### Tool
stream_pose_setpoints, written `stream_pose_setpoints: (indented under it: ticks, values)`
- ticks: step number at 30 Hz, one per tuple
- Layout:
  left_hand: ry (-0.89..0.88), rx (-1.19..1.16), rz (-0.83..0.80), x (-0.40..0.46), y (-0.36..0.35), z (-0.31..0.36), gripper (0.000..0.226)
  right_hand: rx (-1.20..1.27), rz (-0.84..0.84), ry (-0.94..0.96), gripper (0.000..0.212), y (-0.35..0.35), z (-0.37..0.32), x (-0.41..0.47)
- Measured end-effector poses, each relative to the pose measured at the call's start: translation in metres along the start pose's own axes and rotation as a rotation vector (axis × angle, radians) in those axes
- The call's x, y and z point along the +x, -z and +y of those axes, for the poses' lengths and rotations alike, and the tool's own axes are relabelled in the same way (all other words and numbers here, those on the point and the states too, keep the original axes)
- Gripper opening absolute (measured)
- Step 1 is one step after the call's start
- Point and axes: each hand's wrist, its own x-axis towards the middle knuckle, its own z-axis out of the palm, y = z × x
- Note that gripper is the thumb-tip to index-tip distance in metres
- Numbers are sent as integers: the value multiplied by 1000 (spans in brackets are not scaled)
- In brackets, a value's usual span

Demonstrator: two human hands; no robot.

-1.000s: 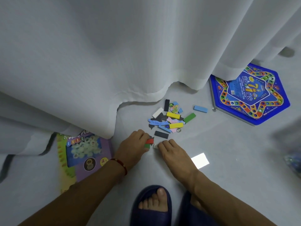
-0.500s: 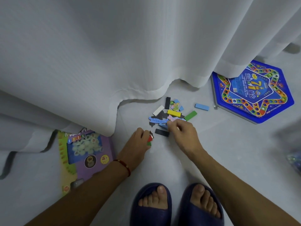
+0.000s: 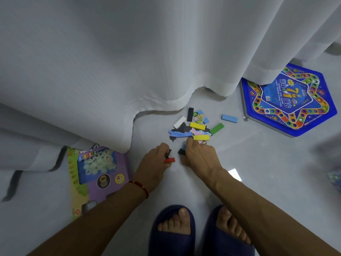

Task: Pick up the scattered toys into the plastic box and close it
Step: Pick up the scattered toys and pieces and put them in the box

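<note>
Two slippered feet (image 3: pixel 199 230) are seen nearest on the floor (image 3: pixel 258 159). Left hand (image 3: pixel 156 163): a red block (image 3: pixel 169 160) and a dark piece are pinched in curled fingers. Right hand (image 3: pixel 199 156): a black block (image 3: pixel 181 151) is gripped. Gathering step is judged underway. Beyond, the scattered toys (image 3: pixel 197 126) lie by the curtain (image 3: pixel 129 61) hem. Next, a carry to the plastic box is needed; no box is seen. The hexagonal game board (image 3: pixel 289 100) is partly covered.

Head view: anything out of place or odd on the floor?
Yes. Loose toy pieces lie heaped on the floor by the curtain hem; a light blue block sits apart. No plastic box is identifiable.
</note>
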Motion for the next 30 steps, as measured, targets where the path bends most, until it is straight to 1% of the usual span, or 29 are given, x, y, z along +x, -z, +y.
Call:
stream_pose_setpoints:
  ticks: [2, 3, 4, 5, 6, 8, 10, 13, 16, 18, 20, 22, 23, 25, 28, 29, 30]
  values:
    - [17, -52, 12, -1, 2, 2, 39, 96, -9, -26, 42, 4, 3, -12]
    - [38, -77, 13, 0, 2, 1, 47, 193, 12, -66, 43, 8, 5, -21]
    - [54, -91, 11, 1, 1, 0, 52, 349, 25, -153, 42, 11, 7, -31]
    - [52, -76, 11, 2, -1, -1, 49, 578, 33, -277, 40, 17, 8, -40]
    - [27, -32, 16, 3, -4, -1, 39, 858, 15, -416, 36, 21, 12, -50]
    - [-20, 75, 21, 2, -7, 1, 18, 1403, -93, -621, 38, 28, 19, -70]
    - [-18, 103, 27, -1, -9, 5, 14, 1764, -182, -678, 37, 34, 27, -93]
    - [47, 3, 32, -10, -6, 19, 11, 2039, -223, -613, 34, 49, 39, -131]
    - [141, -195, 22, -23, 8, 50, 9, 2222, -177, -500, 35, 77, 50, -169]
    - [179, -423, -48, -33, 24, 89, 13, 2324, -71, -461, 38, 99, 61, -193]
    - [194, -749, -216, -41, 46, 144, 14, 2352, 92, -431, 45, 124, 78, -217]
    - [173, -938, -417, -45, 69, 208, 14, 2312, 281, -435, 48, 153, 101, -241]
    - [144, -982, -505, -48, 81, 243, 14, 2276, 387, -474, 45, 168, 114, -254]
    - [60, -1024, -648, -59, 97, 315, 12, 2176, 597, -630, 35, 196, 149, -281]
    - [-73, -968, -717, -73, 106, 416, 10, 2131, 873, -820, 30, 234, 206, -321]
    - [-107, -936, -751, -76, 108, 444, 8, 2135, 950, -879, 32, 243, 224, -333]
    - [-163, -849, -767, -77, 110, 466, 7, 2145, 1008, -932, 37, 252, 238, -345]
